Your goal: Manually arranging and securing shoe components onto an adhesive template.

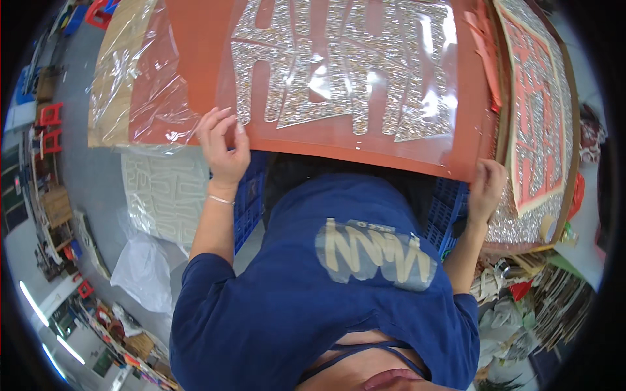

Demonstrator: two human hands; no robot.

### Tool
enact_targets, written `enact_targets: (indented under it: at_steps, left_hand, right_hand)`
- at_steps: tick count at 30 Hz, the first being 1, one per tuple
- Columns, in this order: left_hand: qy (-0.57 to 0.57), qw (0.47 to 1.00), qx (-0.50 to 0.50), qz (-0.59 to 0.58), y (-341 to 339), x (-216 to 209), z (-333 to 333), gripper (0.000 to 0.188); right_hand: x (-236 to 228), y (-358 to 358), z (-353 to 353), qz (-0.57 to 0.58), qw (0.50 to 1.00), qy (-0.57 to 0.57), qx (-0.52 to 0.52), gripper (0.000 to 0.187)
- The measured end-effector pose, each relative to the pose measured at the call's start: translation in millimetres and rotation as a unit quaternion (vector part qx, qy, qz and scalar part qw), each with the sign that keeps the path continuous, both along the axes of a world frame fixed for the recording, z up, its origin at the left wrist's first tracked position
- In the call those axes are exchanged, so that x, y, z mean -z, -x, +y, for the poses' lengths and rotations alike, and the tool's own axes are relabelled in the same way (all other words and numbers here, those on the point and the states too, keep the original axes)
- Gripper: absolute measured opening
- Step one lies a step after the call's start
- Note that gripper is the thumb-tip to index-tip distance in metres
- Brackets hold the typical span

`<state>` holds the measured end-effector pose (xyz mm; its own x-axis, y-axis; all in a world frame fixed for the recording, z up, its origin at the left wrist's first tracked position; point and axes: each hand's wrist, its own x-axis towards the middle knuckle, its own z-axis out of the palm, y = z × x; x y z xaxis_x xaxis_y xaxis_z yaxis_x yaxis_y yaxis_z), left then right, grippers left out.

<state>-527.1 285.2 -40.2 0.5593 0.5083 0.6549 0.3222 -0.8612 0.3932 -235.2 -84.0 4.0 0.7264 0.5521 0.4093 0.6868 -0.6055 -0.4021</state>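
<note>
I see a busy workshop with a grey floor [98, 195] and a blue plastic crate [251, 195] below. The big flat orange-red sheet with silver glitter shapes [339, 72] lies across the crate under shiny clear film. My left hand [223, 146] pinches its near edge. My right hand [486, 186] grips the near right corner. It looks light, thin and bendy, so I think holding both edges is best.

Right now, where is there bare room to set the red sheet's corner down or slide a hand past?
Bare red sheet lies between the crinkled plastic film and the glitter cutout, just above the left hand. The right side is crowded: the right hand sits against a stacked glitter panel.
</note>
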Motion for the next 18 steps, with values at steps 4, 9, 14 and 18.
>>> enact_targets:
  at_steps: [4,9,14,18]
  left_hand:
    - [0.023,1.000,0.009,-0.016,5.4,5.8,1.8,0.022]
    - [0.048,0.997,-0.008,-0.065,19.1,20.3,3.7,0.019]
    - [0.058,0.996,-0.016,-0.065,23.6,27.9,-1.8,0.022]
    - [0.050,0.997,-0.009,-0.057,23.2,26.0,0.2,0.024]
  right_hand:
    - [13.2,48.2,118.7,0.094,0.966,-0.032,-0.239,0.014]
    - [13.3,92.9,222.9,0.087,0.895,-0.077,-0.431,0.015]
    - [28.1,121.5,284.6,0.066,0.866,-0.094,-0.487,0.011]
    - [35.9,135.5,312.3,0.045,0.849,-0.095,-0.518,0.012]
